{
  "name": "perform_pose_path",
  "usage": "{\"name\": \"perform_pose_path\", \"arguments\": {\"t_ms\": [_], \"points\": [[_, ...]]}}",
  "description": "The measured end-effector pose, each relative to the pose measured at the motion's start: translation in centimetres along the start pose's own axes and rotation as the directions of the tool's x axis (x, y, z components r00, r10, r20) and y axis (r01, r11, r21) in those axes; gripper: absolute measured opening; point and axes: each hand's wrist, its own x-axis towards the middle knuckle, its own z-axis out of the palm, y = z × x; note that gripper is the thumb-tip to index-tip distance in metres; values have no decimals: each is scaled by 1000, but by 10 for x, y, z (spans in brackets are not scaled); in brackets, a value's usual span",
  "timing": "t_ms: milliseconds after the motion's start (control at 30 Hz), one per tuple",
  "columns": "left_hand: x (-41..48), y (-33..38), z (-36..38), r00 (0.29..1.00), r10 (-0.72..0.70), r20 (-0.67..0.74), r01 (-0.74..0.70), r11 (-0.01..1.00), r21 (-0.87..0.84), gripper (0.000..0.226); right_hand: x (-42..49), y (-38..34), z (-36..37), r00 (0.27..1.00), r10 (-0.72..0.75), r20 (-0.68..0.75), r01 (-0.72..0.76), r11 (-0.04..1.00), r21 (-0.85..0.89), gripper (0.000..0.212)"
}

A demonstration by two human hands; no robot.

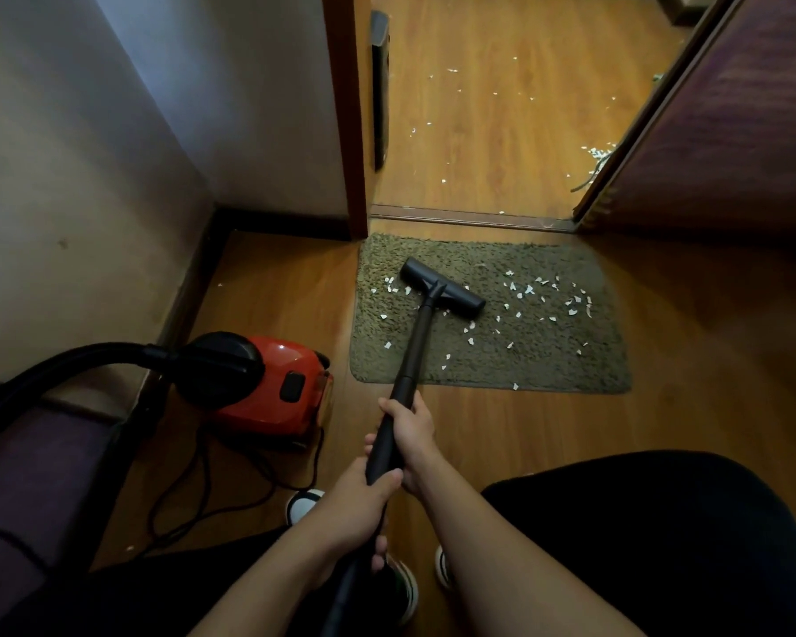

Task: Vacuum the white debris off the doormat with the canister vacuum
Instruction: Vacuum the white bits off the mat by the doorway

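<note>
A grey-green shaggy doormat [548, 360] lies on the wooden floor before the doorway. White debris [531, 290] is scattered over it, mostly right of centre. The black floor nozzle [442, 288] rests on the mat's left half, set at an angle. Its black wand [412, 347] runs back to me. My right hand [412, 429] grips the wand higher up, and my left hand [357, 503] grips it lower down, close behind. The red and black canister vacuum [267, 383] stands on the floor to the left, its black hose [65, 365] arching off left.
More white scraps [598, 153] lie on the floor beyond the threshold [469, 218]. A wall corner [212, 200] stands left, a door frame [348, 131] by the mat's far left corner, a dark purple panel [731, 131] on the right. The power cord [203, 489] loops beside my shoes.
</note>
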Motion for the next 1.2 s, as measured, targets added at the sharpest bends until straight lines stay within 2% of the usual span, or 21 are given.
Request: {"name": "perform_pose_path", "arguments": {"t_ms": [467, 833, 1033, 1200], "points": [[45, 55, 12, 998, 68, -7, -68, 997, -21, 13, 56, -53, 1, 1000, -28, 11, 28, 999, -46, 30], [6, 16, -19, 996, 22, -90, -25, 999, -39, 18, 14, -15, 34, 995, 9, 98, -6, 999, -34, 32], [-11, -11, -35, 991, -3, -131, -1, 1000, -31, 40, -15, 4, 44, 992, 24, 126, -17, 998, -60, 34], [-29, -23, -41, 994, -20, -105, 15, 999, -48, 29, -37, 15, 47, 990, 31, 135, -21, 997, -76, 28]]}}
